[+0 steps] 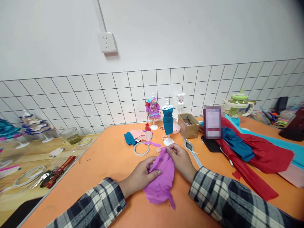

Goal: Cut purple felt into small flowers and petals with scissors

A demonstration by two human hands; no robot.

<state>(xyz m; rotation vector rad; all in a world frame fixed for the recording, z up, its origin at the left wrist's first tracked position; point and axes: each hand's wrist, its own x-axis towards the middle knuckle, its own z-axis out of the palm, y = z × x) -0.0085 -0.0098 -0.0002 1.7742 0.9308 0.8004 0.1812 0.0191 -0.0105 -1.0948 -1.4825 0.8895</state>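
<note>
Pinches purple cloth (161,183) with right hand (182,160) at far end, with left hand (140,176) along left edge; extends nearward from right fingertips, long axis running near-to-far.

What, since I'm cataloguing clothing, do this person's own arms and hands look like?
The left sleeve and right sleeve are black, white and grey plaid, each with a dark cuff button. The left hand and right hand wear no gloves; no rings show.
</note>
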